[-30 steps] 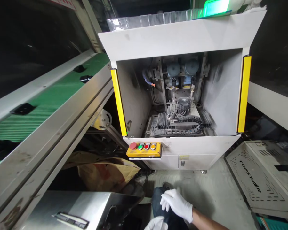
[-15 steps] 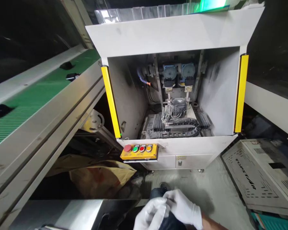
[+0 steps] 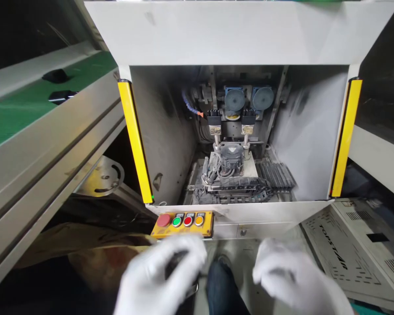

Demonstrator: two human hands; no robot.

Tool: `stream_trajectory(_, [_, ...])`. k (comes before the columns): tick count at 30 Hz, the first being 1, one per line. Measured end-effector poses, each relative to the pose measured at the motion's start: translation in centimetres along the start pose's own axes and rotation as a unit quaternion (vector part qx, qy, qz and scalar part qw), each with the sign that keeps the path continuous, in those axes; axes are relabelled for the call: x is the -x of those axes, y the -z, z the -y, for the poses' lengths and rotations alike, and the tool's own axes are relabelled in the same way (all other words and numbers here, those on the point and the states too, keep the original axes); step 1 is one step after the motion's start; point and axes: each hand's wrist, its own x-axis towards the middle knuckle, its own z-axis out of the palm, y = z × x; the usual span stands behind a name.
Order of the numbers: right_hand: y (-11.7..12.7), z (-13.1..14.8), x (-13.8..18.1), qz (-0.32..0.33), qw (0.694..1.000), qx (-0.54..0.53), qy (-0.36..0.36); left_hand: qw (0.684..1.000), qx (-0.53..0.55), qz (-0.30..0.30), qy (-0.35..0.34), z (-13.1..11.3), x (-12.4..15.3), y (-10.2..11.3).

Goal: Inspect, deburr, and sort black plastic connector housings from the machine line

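Note:
My left hand (image 3: 160, 278), in a white glove, is in front of the yellow button box (image 3: 184, 224), apparently just short of it. Its thumb and fingers curve round a gap, and nothing shows between them. My right hand (image 3: 290, 278), also white-gloved, hangs to the right with loosely bent fingers and no visible object. Both are smeared by motion. The button box carries a large red knob and green, red and yellow buttons. Behind it, a grey machine cabinet (image 3: 239, 35) holds two black pieces (image 3: 248, 117) on upright posts, before two round blue discs (image 3: 234, 100).
Yellow bars (image 3: 136, 142) flank the cabinet opening. On the left, a green conveyor belt (image 3: 16, 107) carries black parts (image 3: 61, 96). A brown sack (image 3: 101, 258) lies below it. At right stands a grey TOPSTAR box (image 3: 341, 249). My leg (image 3: 225, 286) shows between my hands.
My hands, together a moment ago, have come apart and risen, the left one towards the button box. The view has moved closer to the cabinet. The posts with black pieces have shifted left.

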Motion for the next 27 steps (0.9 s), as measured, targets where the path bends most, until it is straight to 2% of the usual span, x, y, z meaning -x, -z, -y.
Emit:
stream_trajectory(2, [3.6,-0.4,-4.9,-0.136,0.990,0.033,0.007,0.993,0.014,-0.113,0.033,-0.2,-6.4,0.8])
stream_trajectory(3, [5.5,-0.8,-8.0,-0.222,0.974,0.044,0.003,0.988,0.029,-0.150,0.030,-0.2,-10.0,1.0])
stream_trajectory(4, [7.5,-1.2,-11.4,-0.290,0.956,0.039,0.007,0.986,0.052,-0.159,0.009,0.0,-13.8,0.9])
stream_trajectory(5, [9.4,-1.7,-14.9,-0.344,0.939,0.009,0.019,0.987,0.076,-0.141,-0.016,0.2,-17.7,0.5])
stream_trajectory(6, [11.3,-2.1,-18.5,-0.372,0.927,-0.033,0.029,0.988,0.099,-0.117,-0.034,0.5,-21.3,-0.1])
stream_trajectory(8, [14.3,-2.7,-25.0,-0.356,0.927,-0.106,0.055,0.986,0.143,-0.056,-0.063,1.1,-27.8,-2.0])
stream_trajectory(11, [16.7,-2.9,-31.7,-0.248,0.951,-0.161,0.090,0.978,0.181,0.078,-0.068,1.5,-34.2,-5.5])
stream_trajectory(14, [16.8,-2.8,-34.7,-0.182,0.953,-0.228,0.075,0.955,0.242,0.167,-0.027,1.5,-37.1,-8.3])
stream_trajectory(17, [16.2,-2.9,-35.5,-0.144,0.949,-0.271,0.068,0.932,0.301,0.200,-0.005,1.5,-37.9,-9.8])
stream_trajectory(22, [15.6,-2.7,-35.7,-0.192,0.940,-0.258,0.113,0.937,0.317,0.142,-0.029,1.5,-38.0,-10.3])
stream_trajectory(27, [15.8,-2.3,-35.9,-0.188,0.950,-0.222,0.113,0.947,0.283,0.144,-0.043,1.3,-38.1,-10.2])
